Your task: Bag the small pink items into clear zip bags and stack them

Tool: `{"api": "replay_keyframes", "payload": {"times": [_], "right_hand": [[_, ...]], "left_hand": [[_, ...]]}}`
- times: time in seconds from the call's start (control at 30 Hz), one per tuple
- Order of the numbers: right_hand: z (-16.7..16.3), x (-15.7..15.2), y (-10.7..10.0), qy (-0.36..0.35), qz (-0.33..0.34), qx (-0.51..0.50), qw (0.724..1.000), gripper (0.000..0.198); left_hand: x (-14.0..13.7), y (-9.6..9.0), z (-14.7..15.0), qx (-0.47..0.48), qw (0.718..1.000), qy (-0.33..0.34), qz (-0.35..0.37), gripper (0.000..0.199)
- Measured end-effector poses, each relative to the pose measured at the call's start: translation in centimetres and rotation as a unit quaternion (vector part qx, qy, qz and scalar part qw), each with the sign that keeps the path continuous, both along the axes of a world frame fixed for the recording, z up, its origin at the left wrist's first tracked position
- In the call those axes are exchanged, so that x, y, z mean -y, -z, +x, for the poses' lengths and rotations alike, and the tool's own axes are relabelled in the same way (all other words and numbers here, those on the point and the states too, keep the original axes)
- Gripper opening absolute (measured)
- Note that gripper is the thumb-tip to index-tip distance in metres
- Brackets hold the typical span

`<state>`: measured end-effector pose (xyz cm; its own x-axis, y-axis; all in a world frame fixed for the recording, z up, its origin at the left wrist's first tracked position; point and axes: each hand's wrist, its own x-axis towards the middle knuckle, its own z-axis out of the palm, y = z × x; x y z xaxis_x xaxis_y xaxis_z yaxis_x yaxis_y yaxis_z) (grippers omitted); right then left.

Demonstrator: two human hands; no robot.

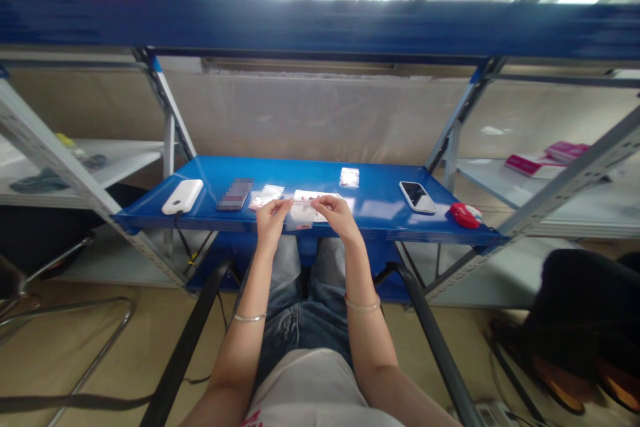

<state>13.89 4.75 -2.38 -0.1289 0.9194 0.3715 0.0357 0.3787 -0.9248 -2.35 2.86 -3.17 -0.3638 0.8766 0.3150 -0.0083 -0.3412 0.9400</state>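
Left hand and right hand both pinched on one clear packet, phone at three o'clock.

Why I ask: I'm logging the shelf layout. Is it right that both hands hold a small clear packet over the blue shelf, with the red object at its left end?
Not quite. In the head view the red object lies at the right end of the blue shelf, beside the phone. Both the left hand and right hand do hold the small clear packet.
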Motion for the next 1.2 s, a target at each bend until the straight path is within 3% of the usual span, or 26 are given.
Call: {"api": "replay_keyframes", "payload": {"times": [0.1,0.33,0.73,1.2], "right_hand": [[0.0,-0.2,0.1,0.013,0.007,-0.007,1.000,0.029],[0.5,0.1,-0.3,0.008,0.002,-0.007,1.000,0.030],[0.3,0.4,-0.3,-0.038,0.000,-0.041,0.998,0.024],[0.1,0.4,-0.2,-0.013,0.032,-0.034,0.999,0.024]], "left_hand": [[0.2,-0.3,-0.1,-0.001,1.000,0.011,-0.004,0.030],[-0.1,0.3,-0.5,-0.027,0.994,0.110,0.005,0.031],[-0.1,0.1,0.0,-0.028,0.994,0.108,0.003,0.028],[-0.3,0.4,0.5,-0.006,0.995,0.097,0.019,0.024]]}}
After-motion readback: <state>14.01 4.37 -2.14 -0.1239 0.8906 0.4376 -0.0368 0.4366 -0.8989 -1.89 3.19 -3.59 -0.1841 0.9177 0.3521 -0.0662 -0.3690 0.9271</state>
